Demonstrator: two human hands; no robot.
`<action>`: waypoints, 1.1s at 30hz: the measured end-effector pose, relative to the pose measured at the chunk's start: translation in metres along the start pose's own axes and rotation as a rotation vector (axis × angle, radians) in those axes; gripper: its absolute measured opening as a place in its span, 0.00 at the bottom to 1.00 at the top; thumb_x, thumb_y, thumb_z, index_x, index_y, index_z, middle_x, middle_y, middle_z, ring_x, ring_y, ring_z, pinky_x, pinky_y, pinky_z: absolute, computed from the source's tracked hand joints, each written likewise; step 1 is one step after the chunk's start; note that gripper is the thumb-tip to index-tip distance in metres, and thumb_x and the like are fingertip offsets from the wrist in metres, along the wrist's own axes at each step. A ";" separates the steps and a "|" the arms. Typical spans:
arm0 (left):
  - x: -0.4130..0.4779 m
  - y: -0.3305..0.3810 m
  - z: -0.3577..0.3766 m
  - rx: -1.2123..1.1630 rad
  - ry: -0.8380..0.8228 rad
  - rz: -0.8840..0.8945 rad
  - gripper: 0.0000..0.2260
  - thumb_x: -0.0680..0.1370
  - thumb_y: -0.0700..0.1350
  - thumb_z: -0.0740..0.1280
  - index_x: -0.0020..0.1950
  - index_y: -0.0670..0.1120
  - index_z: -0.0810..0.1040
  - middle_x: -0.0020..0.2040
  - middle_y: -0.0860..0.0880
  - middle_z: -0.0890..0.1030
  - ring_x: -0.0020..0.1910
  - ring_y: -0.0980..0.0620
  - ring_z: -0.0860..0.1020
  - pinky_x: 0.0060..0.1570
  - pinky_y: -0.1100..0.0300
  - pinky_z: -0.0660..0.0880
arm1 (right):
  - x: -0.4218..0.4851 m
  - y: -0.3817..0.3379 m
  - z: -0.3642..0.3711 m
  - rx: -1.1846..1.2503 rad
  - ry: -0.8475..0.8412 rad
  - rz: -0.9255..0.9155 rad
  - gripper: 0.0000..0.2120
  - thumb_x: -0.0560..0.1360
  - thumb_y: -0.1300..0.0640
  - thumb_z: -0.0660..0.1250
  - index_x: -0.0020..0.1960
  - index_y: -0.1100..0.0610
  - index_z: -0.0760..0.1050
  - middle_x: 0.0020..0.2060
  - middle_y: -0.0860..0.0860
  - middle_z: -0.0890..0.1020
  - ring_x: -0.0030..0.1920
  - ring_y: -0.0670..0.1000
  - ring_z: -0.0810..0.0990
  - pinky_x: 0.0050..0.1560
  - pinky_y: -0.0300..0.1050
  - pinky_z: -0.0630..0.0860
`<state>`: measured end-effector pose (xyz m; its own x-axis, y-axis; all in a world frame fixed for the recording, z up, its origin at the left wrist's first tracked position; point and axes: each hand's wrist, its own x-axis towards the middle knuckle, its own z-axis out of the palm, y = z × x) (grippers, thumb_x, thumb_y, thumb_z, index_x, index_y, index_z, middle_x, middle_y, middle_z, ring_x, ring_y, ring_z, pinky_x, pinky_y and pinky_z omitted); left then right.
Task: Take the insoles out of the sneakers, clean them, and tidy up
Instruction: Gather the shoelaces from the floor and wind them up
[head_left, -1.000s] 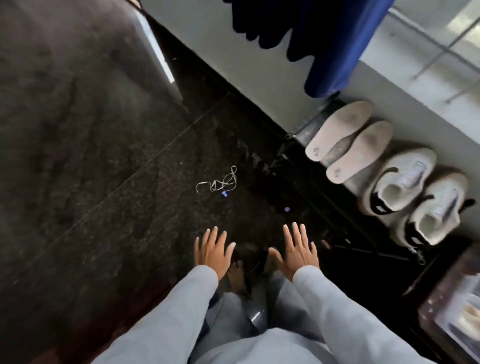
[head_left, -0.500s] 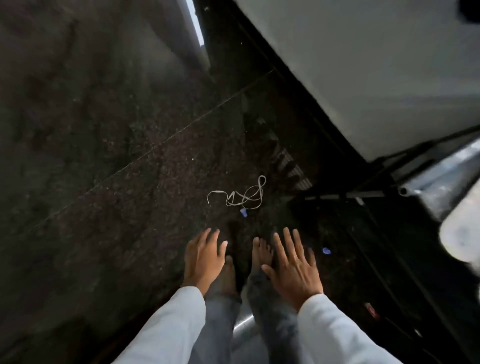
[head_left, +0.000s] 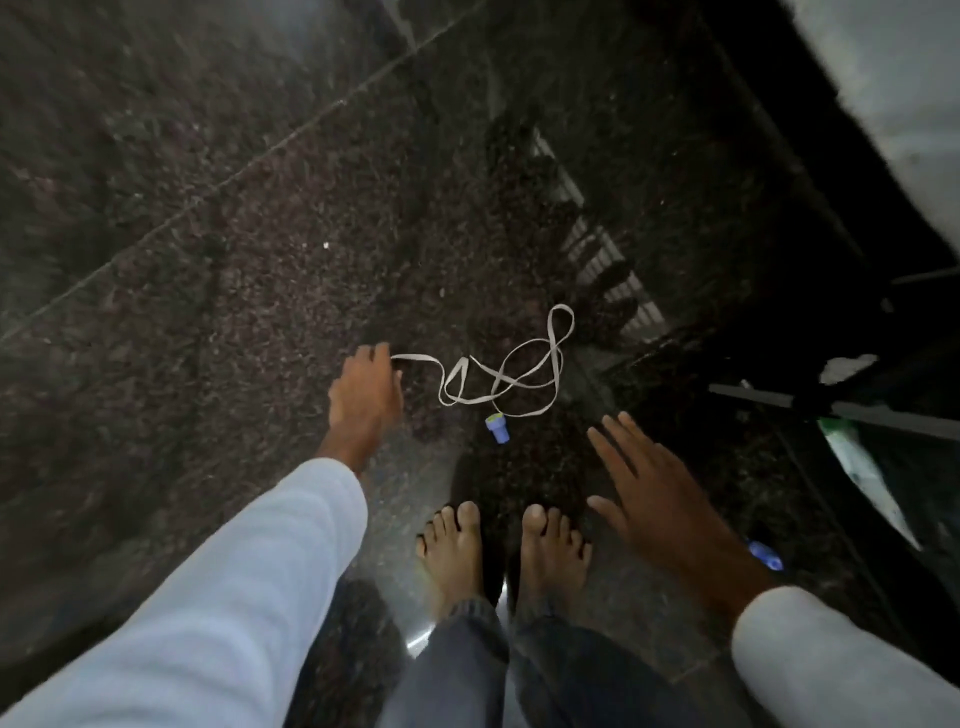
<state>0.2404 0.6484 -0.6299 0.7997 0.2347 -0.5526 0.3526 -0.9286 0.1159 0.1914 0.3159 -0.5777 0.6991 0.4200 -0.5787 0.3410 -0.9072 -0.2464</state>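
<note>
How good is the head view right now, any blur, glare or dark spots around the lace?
Head view: dim overall, the right side near black; the white lace on the floor reads clearly; the right hand is motion-blurred, the left hand at the lace's end less so; small glare streak between the feet; wide-angle bending at the edges.

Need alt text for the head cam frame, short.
A person's left hand reaches the end of a white shoelace lying tangled on the dark stone floor; the right hand hovers open above bare feet.
</note>
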 end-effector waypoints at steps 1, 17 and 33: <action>0.010 -0.003 0.008 0.003 0.023 -0.010 0.16 0.81 0.45 0.62 0.67 0.41 0.69 0.64 0.38 0.71 0.61 0.36 0.72 0.52 0.38 0.75 | 0.005 0.009 0.011 -0.008 -0.003 0.007 0.40 0.61 0.46 0.80 0.68 0.60 0.72 0.67 0.59 0.75 0.68 0.59 0.73 0.54 0.60 0.79; -0.008 0.104 -0.092 -0.960 0.005 -0.062 0.05 0.79 0.41 0.69 0.44 0.43 0.77 0.37 0.44 0.83 0.33 0.51 0.82 0.36 0.57 0.81 | -0.065 -0.005 -0.039 0.485 0.145 0.365 0.31 0.76 0.53 0.69 0.74 0.60 0.63 0.74 0.59 0.65 0.74 0.58 0.63 0.71 0.52 0.63; -0.423 0.245 -0.496 -1.766 -0.575 -0.070 0.04 0.74 0.38 0.69 0.48 0.40 0.82 0.39 0.44 0.84 0.33 0.56 0.81 0.40 0.64 0.82 | -0.353 -0.146 -0.366 0.979 0.891 0.432 0.28 0.72 0.49 0.71 0.68 0.35 0.65 0.67 0.42 0.73 0.66 0.43 0.73 0.59 0.45 0.77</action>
<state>0.2296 0.4646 0.0417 0.6539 -0.2097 -0.7269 0.7095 0.5037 0.4929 0.1250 0.3094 -0.0524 0.9214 -0.3564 -0.1547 -0.3172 -0.4605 -0.8291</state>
